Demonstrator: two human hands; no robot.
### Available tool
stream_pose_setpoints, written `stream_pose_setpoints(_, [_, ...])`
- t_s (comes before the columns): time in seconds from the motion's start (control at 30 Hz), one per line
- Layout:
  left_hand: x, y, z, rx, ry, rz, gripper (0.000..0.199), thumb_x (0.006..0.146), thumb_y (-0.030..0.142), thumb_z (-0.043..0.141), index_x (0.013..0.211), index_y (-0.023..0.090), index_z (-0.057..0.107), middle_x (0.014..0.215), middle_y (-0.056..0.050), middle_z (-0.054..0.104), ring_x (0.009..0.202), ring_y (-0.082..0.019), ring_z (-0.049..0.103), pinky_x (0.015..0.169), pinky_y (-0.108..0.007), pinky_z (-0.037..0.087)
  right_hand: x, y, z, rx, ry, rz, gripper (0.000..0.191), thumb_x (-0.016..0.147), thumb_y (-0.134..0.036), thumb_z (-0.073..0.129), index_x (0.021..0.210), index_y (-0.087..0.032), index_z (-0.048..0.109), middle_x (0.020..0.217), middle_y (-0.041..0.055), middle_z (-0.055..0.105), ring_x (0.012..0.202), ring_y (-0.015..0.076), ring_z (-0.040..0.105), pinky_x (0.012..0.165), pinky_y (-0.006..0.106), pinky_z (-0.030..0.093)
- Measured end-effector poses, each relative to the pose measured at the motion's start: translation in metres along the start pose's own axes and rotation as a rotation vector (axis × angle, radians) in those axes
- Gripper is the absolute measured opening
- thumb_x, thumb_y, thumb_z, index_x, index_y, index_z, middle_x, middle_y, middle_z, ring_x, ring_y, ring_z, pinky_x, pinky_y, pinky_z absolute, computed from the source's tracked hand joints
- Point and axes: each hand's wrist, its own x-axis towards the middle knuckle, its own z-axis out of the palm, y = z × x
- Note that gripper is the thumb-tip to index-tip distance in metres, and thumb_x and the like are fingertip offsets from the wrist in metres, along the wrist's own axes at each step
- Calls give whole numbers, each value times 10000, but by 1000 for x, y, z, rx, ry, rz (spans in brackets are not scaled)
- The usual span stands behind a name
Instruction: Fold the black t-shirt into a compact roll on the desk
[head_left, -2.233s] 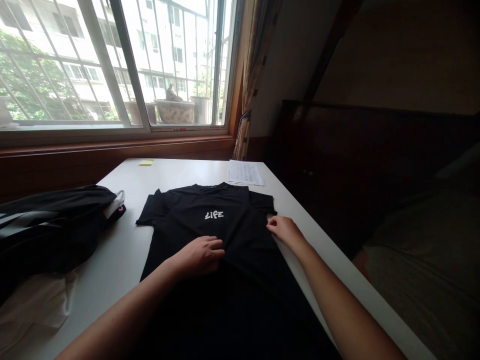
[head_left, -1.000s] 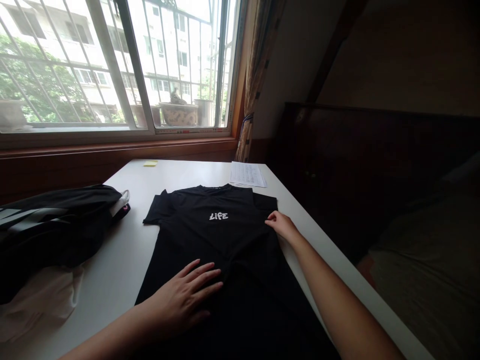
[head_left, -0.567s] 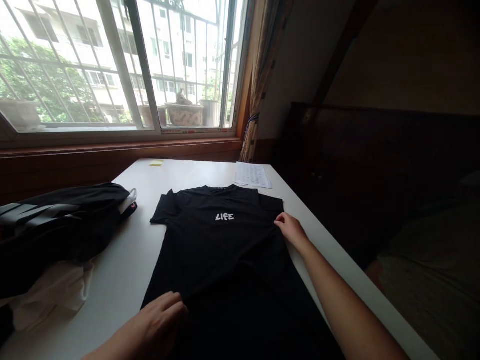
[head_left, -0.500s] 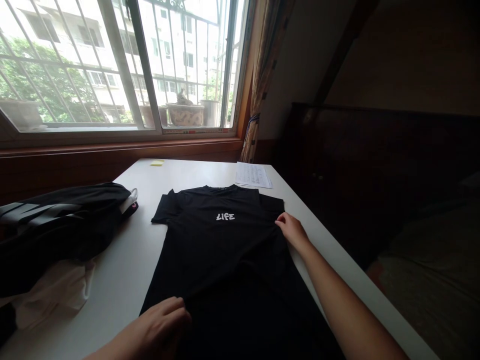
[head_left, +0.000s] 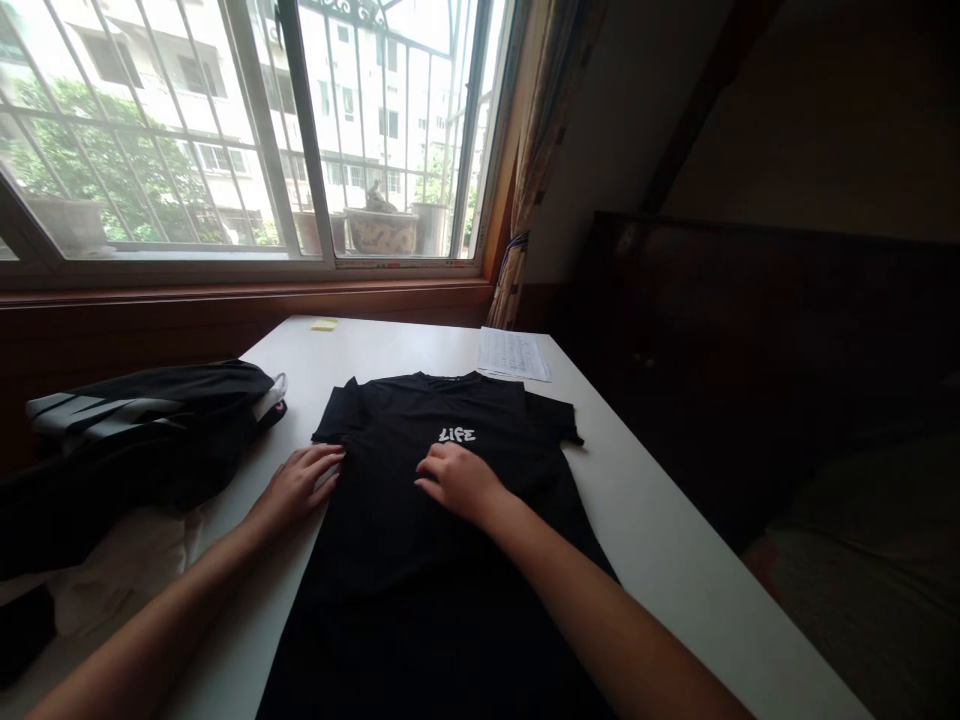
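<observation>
A black T-shirt (head_left: pixel 405 560) with white lettering on it lies spread on the white table (head_left: pixel 645 500), its collar toward the window and its lower part running out of the bottom of the view. My left hand (head_left: pixel 298 482) is at the shirt's left edge, just below the left sleeve, with its fingers apart and the fingertips at the cloth. Over the middle of the shirt, just below the lettering, is my right hand (head_left: pixel 457 480), its fingers bent and slightly apart, with nothing visible in them.
A pile of dark and pale clothes (head_left: pixel 172 430) lies on the table's left side. Printed sheets (head_left: pixel 514 354) and a yellow note (head_left: pixel 324 325) rest near the far edge. Beyond are a barred window and a tied curtain (head_left: pixel 511 280).
My left hand has moved forward to the area below the left sleeve. My right hand has left the right sleeve and moved left over the shirt. The view has shifted slightly.
</observation>
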Motion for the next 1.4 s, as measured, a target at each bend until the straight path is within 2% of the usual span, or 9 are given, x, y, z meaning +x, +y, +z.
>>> stream_pose_setpoints(0.13, [-4, 11, -2, -36, 0, 61, 355, 986, 408, 541, 1288, 251, 641, 1317, -87, 642, 1245, -288, 548, 1056, -446, 464, 31, -40, 25, -22, -40, -65, 252, 900, -412, 685, 1063, -220, 707, 1049, 58, 679, 961, 213, 633, 794, 280, 512])
stream_pose_setpoints(0.27, [-7, 22, -10, -68, -31, 127, 339, 1002, 345, 542, 1328, 278, 607, 1341, -80, 610, 1260, -265, 525, 1072, -430, 446, 45, -52, 37, -52, -46, -69, 158, 925, -335, 633, 983, -207, 706, 1011, 61, 680, 935, 211, 636, 796, 285, 516])
stream_pose_setpoints(0.43, [-6, 23, -6, -40, -84, 189, 318, 994, 305, 553, 1302, 289, 628, 1313, -73, 620, 1248, -273, 517, 1062, -446, 455, 49, -51, 41, -80, -51, -72, 144, 936, -281, 582, 929, -189, 693, 981, 75, 678, 922, 211, 636, 811, 287, 508])
stream_pose_setpoints(0.63, [-7, 19, -3, 5, -109, 177, 270, 995, 317, 545, 1242, 274, 644, 1307, -69, 621, 1217, -275, 527, 1049, -448, 456, 47, -45, 36, -75, -26, -50, 118, 926, -252, 576, 936, -190, 676, 984, 75, 665, 939, 215, 632, 806, 282, 490])
stream_pose_setpoints(0.8, [-3, 20, -4, -10, -95, 157, 170, 992, 323, 553, 1100, 254, 664, 1122, -62, 664, 1056, -253, 578, 921, -396, 497, 41, -34, 25, -37, 10, 6, 89, 925, -279, 597, 927, -221, 664, 966, 31, 651, 849, 168, 630, 714, 240, 456])
stream_pose_setpoints(0.97, [3, 30, -3, 2, -99, 93, 154, 985, 224, 498, 927, 217, 641, 948, -60, 638, 914, -228, 576, 783, -334, 498, 37, -24, 20, -1, 28, 47, 72, 912, -269, 617, 908, -219, 668, 945, 15, 640, 796, 144, 621, 699, 230, 439])
stream_pose_setpoints(1.2, [0, 35, -11, 27, 7, 46, 115, 946, 209, 504, 889, 223, 602, 911, -39, 595, 812, -189, 586, 713, -300, 468, 34, -19, 22, 19, 33, 73, 57, 896, -262, 636, 895, -219, 672, 941, 13, 639, 776, 140, 616, 679, 230, 433])
stream_pose_setpoints(1.4, [-4, 31, -13, -61, -47, 5, 101, 924, 216, 502, 870, 228, 586, 886, -21, 590, 760, -178, 579, 656, -273, 465, 32, -27, 31, 25, 38, 65, 55, 900, -253, 624, 891, -219, 666, 948, 23, 646, 827, 165, 613, 692, 242, 455])
